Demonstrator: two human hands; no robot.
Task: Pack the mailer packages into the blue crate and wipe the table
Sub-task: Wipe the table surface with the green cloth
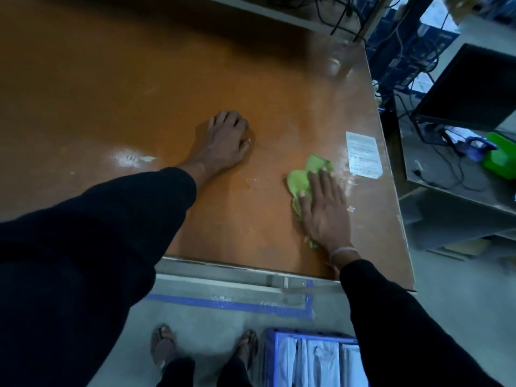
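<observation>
A wide orange-brown counter point(139, 79) fills most of the view, seen from above by the person leaning over it. Just beyond the right hand point(325, 210), a white printed label point(363, 154) lies flat on the counter near its right edge. Further right of that hand, off the counter, a grey shelf unit holds a dark monitor point(472, 88), tangled black cables and a bright green box point(501, 156). Below both hands, blue tape point(229, 303) lines the grey floor, and 2 sandalled feet stand beside it.

The left hand point(226, 141) rests on the bare counter with its fingers curled loosely, holding nothing. The right hand lies flat and spread, palm pressing down on a crumpled light-green cloth point(300, 182), which sticks out past the fingertips and thumb.

The blue crate point(269, 356) sits on the floor under the right forearm, with pale grey-white mailer packages point(315, 361) standing upright inside it in a row.
</observation>
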